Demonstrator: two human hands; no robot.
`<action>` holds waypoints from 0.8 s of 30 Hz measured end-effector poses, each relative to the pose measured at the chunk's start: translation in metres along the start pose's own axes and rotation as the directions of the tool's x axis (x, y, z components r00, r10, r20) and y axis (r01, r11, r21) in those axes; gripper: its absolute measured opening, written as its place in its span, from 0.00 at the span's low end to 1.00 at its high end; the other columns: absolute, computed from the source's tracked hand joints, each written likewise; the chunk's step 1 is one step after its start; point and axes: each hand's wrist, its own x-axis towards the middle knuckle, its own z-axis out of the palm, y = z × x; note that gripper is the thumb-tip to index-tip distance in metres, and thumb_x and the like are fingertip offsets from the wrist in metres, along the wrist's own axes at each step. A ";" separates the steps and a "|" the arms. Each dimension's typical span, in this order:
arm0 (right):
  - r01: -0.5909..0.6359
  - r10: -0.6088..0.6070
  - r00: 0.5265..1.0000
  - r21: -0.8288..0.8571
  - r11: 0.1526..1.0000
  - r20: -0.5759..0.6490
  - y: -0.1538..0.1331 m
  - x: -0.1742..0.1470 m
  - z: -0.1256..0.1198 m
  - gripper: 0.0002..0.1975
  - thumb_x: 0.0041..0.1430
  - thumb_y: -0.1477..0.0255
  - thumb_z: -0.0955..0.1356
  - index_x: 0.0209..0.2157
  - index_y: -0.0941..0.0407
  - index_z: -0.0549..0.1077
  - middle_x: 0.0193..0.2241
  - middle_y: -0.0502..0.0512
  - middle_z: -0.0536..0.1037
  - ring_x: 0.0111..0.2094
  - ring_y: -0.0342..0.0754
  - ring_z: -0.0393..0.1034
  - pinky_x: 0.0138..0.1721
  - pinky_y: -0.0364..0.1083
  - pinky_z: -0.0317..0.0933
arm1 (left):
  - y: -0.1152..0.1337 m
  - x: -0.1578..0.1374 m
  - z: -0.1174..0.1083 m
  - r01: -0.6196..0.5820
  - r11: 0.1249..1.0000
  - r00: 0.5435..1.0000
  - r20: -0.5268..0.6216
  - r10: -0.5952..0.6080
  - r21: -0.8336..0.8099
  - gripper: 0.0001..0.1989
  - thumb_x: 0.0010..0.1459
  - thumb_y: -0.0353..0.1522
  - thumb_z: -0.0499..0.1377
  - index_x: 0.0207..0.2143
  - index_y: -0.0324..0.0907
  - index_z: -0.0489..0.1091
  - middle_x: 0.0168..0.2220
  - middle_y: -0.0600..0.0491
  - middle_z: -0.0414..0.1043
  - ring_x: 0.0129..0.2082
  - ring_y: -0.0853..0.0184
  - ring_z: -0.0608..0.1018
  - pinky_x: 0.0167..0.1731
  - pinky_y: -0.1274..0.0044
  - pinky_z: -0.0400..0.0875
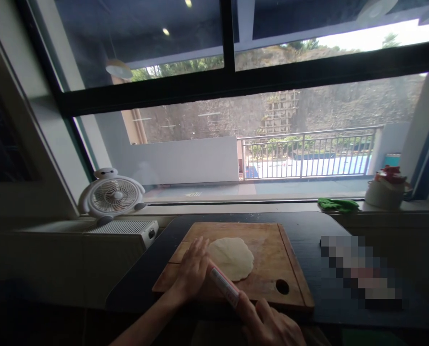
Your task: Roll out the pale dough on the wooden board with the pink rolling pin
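Note:
A thin, flattened sheet of pale dough (pixel 234 257) with an uneven round edge lies on a wooden cutting board (pixel 268 240). Across its near-left edge slants a rolling pin (pixel 224 287) with a printed label. My right hand (pixel 268 322) is closed round the pin's near end, beyond the board's front edge. Over the far end lies my left hand (pixel 195 266), its fingers stretched out flat and pointing away from me. That hand hides the pin's far end and the dough's left edge.
The board rests on a dark table (pixel 157 269). Left of it are a white fan (pixel 118 194) and a white box-shaped appliance (pixel 128 229). A green cloth (pixel 339 205) and a whitish container (pixel 385 192) with a red top sit on the windowsill. A blurred-out object (pixel 362 271) lies right.

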 end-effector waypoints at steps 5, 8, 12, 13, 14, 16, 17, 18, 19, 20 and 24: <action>-0.110 0.078 0.978 0.157 0.981 0.195 0.015 0.021 -0.022 0.18 0.59 0.72 0.60 0.52 0.51 0.61 0.32 0.49 0.74 0.23 0.42 0.71 0.20 0.40 0.56 | 0.026 0.036 -0.002 0.063 0.998 0.983 0.176 -0.060 -0.015 0.26 0.63 0.36 0.39 0.59 0.33 0.57 0.61 0.44 0.53 0.63 0.60 0.52 0.60 0.66 0.46; -0.221 0.181 0.955 0.160 0.962 0.233 0.025 0.032 -0.032 0.13 0.61 0.72 0.58 0.46 0.48 0.64 0.34 0.47 0.75 0.27 0.42 0.72 0.23 0.40 0.57 | 0.044 0.075 0.001 0.105 0.993 0.939 0.332 -0.084 -0.045 0.26 0.63 0.38 0.38 0.59 0.36 0.57 0.60 0.46 0.56 0.63 0.60 0.51 0.60 0.66 0.45; -0.231 0.206 0.956 0.103 0.967 0.208 0.033 0.036 -0.033 0.14 0.60 0.72 0.59 0.47 0.48 0.64 0.32 0.46 0.75 0.26 0.43 0.73 0.22 0.39 0.56 | 0.061 0.116 0.021 0.146 0.988 0.902 0.418 -0.110 -0.055 0.28 0.62 0.44 0.39 0.58 0.40 0.59 0.60 0.46 0.57 0.62 0.55 0.53 0.58 0.59 0.45; -0.213 0.193 0.960 0.086 0.973 0.203 0.034 0.036 -0.033 0.15 0.59 0.72 0.60 0.48 0.48 0.64 0.31 0.47 0.75 0.25 0.43 0.72 0.21 0.39 0.56 | 0.063 0.121 0.025 0.143 0.988 0.900 0.423 -0.106 -0.056 0.28 0.62 0.44 0.38 0.58 0.40 0.60 0.60 0.45 0.57 0.62 0.54 0.54 0.58 0.58 0.44; -0.185 0.168 0.966 0.070 0.980 0.196 0.034 0.035 -0.032 0.17 0.59 0.73 0.60 0.50 0.49 0.63 0.31 0.47 0.75 0.24 0.42 0.72 0.20 0.39 0.56 | 0.064 0.124 0.027 0.132 0.989 0.902 0.421 -0.096 -0.059 0.28 0.62 0.44 0.38 0.57 0.40 0.60 0.60 0.45 0.57 0.61 0.53 0.55 0.58 0.57 0.44; -0.095 0.086 0.982 0.049 0.994 0.169 0.031 0.033 -0.030 0.21 0.57 0.74 0.60 0.54 0.50 0.61 0.29 0.48 0.74 0.23 0.42 0.71 0.19 0.39 0.56 | 0.059 0.120 0.027 0.095 0.993 0.910 0.412 -0.057 -0.071 0.27 0.62 0.43 0.39 0.57 0.41 0.61 0.59 0.46 0.58 0.62 0.54 0.54 0.58 0.57 0.43; -0.047 0.042 0.989 0.034 0.998 0.144 0.028 0.031 -0.029 0.24 0.56 0.75 0.60 0.55 0.51 0.59 0.28 0.48 0.74 0.23 0.42 0.71 0.20 0.39 0.56 | 0.052 0.113 0.024 0.074 0.994 0.915 0.401 -0.038 -0.075 0.27 0.62 0.42 0.39 0.56 0.41 0.62 0.59 0.46 0.58 0.62 0.55 0.53 0.59 0.59 0.43; -0.004 0.002 0.994 0.015 1.000 0.112 0.024 0.029 -0.026 0.26 0.55 0.76 0.60 0.56 0.53 0.58 0.27 0.49 0.73 0.23 0.43 0.70 0.21 0.40 0.57 | 0.044 0.104 0.021 0.048 0.996 0.921 0.389 -0.014 -0.078 0.26 0.62 0.41 0.39 0.56 0.41 0.62 0.60 0.47 0.58 0.62 0.57 0.52 0.59 0.61 0.43; 0.031 -0.030 0.997 -0.006 1.000 0.078 0.020 0.028 -0.024 0.26 0.55 0.78 0.60 0.57 0.54 0.58 0.26 0.49 0.73 0.23 0.43 0.70 0.22 0.40 0.58 | 0.034 0.093 0.016 0.021 0.997 0.926 0.377 0.011 -0.080 0.26 0.62 0.39 0.38 0.57 0.41 0.61 0.60 0.48 0.57 0.63 0.59 0.51 0.60 0.63 0.43; 0.056 -0.054 0.998 -0.025 0.998 0.044 0.015 0.027 -0.022 0.26 0.54 0.79 0.60 0.56 0.54 0.59 0.26 0.50 0.72 0.23 0.44 0.69 0.23 0.41 0.58 | 0.022 0.081 0.012 -0.003 0.997 0.933 0.360 0.031 -0.077 0.25 0.62 0.38 0.38 0.57 0.40 0.61 0.60 0.48 0.57 0.63 0.61 0.51 0.60 0.65 0.43; 0.097 -0.097 0.995 0.014 0.995 0.018 0.000 0.029 -0.023 0.21 0.56 0.79 0.60 0.50 0.51 0.65 0.28 0.50 0.73 0.24 0.44 0.69 0.25 0.42 0.58 | -0.016 0.040 -0.001 -0.012 0.999 0.953 0.301 0.023 -0.039 0.26 0.63 0.36 0.36 0.59 0.35 0.56 0.62 0.46 0.52 0.64 0.63 0.49 0.61 0.66 0.43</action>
